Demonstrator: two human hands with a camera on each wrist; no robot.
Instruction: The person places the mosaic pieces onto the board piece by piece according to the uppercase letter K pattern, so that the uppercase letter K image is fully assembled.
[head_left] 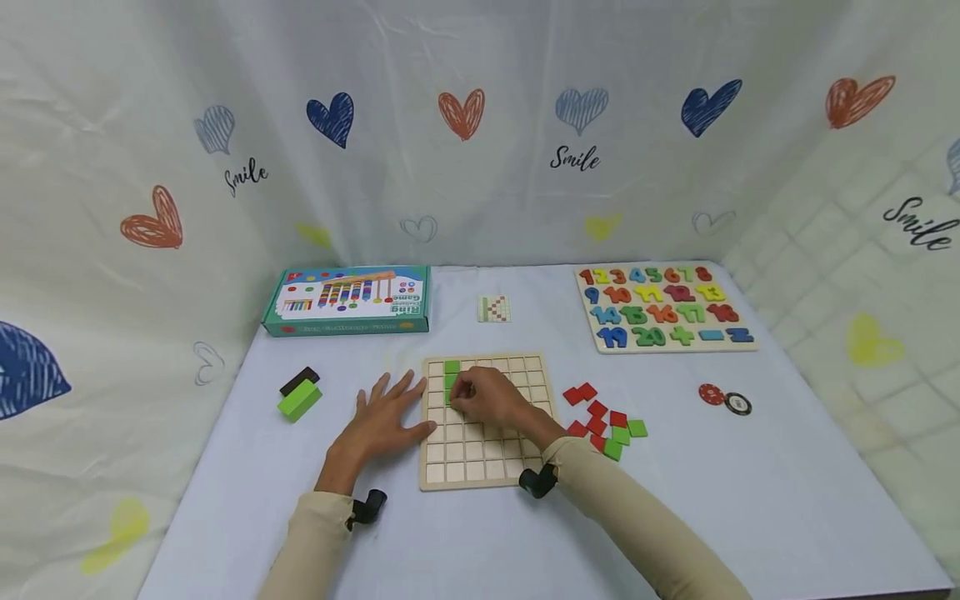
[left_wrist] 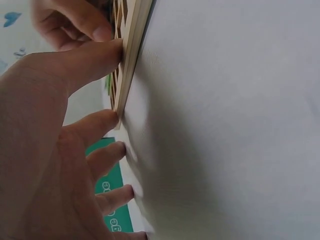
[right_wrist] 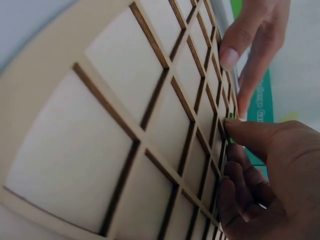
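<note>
A wooden grid board (head_left: 454,475) lies on the table in front of me. In its second column from the left, green square tiles (head_left: 452,367) fill the top cells. My right hand (head_left: 491,398) is over the board, with thumb and fingertips pinching a green tile (right_wrist: 230,116) down at the column; the fingers hide most of it. My left hand (head_left: 382,421) lies at the board's left side with its fingers spread. Its thumb and index fingertip touch the board's edge, while the other fingertips rest on the table, as the left wrist view shows.
Loose red tiles (head_left: 597,408) and green tiles (head_left: 637,428) lie right of the board. Behind stand a game box (head_left: 352,327), a small pattern card (head_left: 494,308) and a number puzzle (head_left: 667,315). Green blocks (head_left: 300,400) and a dark block (head_left: 299,380) lie left, two round chips (head_left: 712,394) right.
</note>
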